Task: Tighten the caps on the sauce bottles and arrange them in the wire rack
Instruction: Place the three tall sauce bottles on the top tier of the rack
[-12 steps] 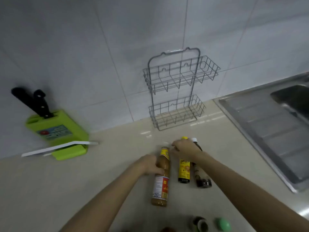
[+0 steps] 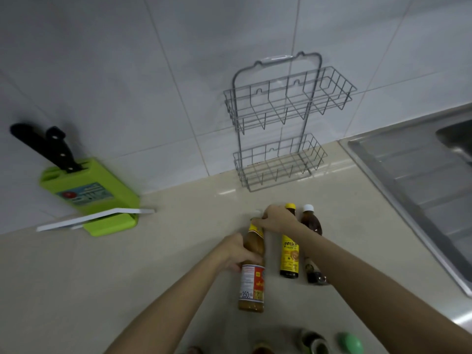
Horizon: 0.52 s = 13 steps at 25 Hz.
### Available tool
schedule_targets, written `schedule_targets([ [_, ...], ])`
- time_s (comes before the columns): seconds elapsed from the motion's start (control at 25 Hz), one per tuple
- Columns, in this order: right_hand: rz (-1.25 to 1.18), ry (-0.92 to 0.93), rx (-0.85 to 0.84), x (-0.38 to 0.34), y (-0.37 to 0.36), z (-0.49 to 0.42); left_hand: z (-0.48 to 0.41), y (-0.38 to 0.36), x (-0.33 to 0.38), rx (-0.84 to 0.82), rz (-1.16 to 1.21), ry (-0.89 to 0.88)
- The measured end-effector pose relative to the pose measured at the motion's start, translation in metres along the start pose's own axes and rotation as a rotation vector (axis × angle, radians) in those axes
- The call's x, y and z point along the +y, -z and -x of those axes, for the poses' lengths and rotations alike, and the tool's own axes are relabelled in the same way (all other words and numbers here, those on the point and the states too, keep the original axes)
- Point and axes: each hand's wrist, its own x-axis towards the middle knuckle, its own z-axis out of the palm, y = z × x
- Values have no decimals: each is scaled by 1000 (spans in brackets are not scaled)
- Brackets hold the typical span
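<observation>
- Against the wall at far left, a green knife block (image 2: 88, 192) holds black-handled knives (image 2: 55, 149), with a white board (image 2: 94, 218) lying at its foot; none of it is involved.
- Left of centre on the counter (image 2: 127, 277), the left hand (image 2: 236, 252) is wrapped around the body of the tall bottle (image 2: 252, 272), fingers closed on it just above the red label, bracing it upright.
- Over that bottle's top, the right hand (image 2: 277, 219) is cupped with fingertips pinched at the cap (image 2: 255, 221); the cap itself is mostly hidden, so how tight it is cannot be told.
- My reading: the cap-tightening step is in hand on the first bottle, and nothing has been racked yet.
- Behind and above, the wire rack (image 2: 288, 118) stands against the tiles, both its shelves bare.
- Just right of the tall bottle stand a yellow bottle (image 2: 290, 256) and a dark bottle (image 2: 310, 223) with a white cap, close together and partly crossed by the right forearm.
- Along the bottom edge, more bottle tops (image 2: 315, 343) and a green lid (image 2: 350, 344) show, cut off by the frame.
- At far right lies the steel sink (image 2: 421, 180), well apart from the work.
- Next move, as I judge it: finish the twist while the left hand resists, then lift the bottle clear of its neighbours and set it upright in a shelf, leaving room for the others.
</observation>
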Motion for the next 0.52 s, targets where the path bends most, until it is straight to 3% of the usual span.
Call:
schedule_targets([
  [0.2, -332, -70, -117, -7, 9, 5, 4, 13, -1, -31, 8, -65],
  [0.36, -735, -76, -82, -18, 21, 25, 12, 20, 4, 25, -2, -226],
  [0.52, -801, 51, 20, -33, 53, 57, 35, 27, 20, 139, -2, -334],
])
